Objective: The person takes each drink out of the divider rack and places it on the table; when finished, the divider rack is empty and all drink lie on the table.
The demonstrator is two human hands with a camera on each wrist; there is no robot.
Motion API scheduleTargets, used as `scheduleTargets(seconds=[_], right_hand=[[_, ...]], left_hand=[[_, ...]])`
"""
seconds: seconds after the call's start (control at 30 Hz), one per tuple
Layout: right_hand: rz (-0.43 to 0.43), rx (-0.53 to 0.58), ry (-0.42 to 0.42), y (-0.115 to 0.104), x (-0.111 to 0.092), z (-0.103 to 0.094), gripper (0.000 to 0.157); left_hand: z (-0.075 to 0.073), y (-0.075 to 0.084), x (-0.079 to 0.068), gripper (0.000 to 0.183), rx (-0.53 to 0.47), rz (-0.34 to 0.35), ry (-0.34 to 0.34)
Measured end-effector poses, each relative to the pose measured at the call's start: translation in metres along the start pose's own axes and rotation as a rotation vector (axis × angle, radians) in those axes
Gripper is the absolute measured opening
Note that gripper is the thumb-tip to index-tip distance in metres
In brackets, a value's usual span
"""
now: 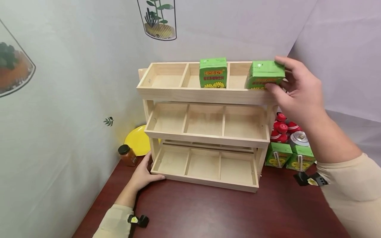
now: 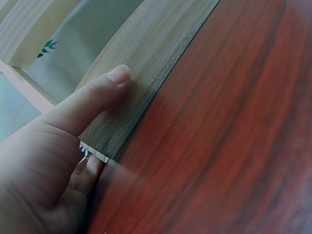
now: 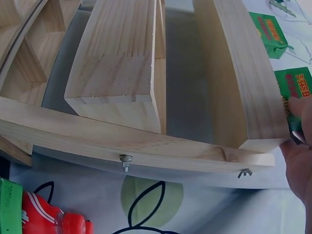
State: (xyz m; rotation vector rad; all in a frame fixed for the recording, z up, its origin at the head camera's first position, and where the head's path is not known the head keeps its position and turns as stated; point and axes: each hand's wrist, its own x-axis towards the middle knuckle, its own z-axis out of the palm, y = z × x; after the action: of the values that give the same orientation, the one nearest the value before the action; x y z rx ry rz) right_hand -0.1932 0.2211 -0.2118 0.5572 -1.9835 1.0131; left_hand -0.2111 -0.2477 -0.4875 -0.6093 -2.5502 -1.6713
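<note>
A three-tier wooden rack (image 1: 205, 96), each tier split into three compartments, stands on the table. In the top right compartment is a green drink carton (image 1: 266, 73), tilted a little; my right hand (image 1: 305, 91) pinches it between thumb and fingers from the right. A second green drink carton (image 1: 213, 73) stands upright in the top middle compartment. Down at the rack's lower left corner, my left hand (image 1: 141, 174) grips the bottom tray, its thumb (image 2: 100, 95) lying along the front board (image 2: 141, 63) and its other fingers round the side.
Behind the rack's right side are two green cartons with straws (image 1: 278, 155), red-capped bottles (image 1: 279, 128) and a can (image 1: 299, 138). At left, a yellow plate (image 1: 137, 140) leans near a dark-lidded jar (image 1: 127, 155). Pale cloth walls (image 1: 74, 82) enclose the dark red table (image 1: 193, 211).
</note>
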Motion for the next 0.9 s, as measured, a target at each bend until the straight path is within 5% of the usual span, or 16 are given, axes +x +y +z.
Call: scheduleTargets(seconds=[0.47,0.73,0.9], right_hand=[[-0.191,0.073,0.21,0.0,-0.014,-0.002,0.044],[-0.263,0.129,0.261,0.001,-0.018,0.0,0.038],[-0.303,0.075,0.344,0.0,-0.021,-0.001,0.029]], left_hand=[[-0.001,0.005,-0.001,0.115,0.036,-0.008,-0.005],[-0.002,0.003,-0.006,0.117,0.052,-0.036,0.011],[0.0,0.003,-0.004,0.118,0.022,-0.032,-0.001]])
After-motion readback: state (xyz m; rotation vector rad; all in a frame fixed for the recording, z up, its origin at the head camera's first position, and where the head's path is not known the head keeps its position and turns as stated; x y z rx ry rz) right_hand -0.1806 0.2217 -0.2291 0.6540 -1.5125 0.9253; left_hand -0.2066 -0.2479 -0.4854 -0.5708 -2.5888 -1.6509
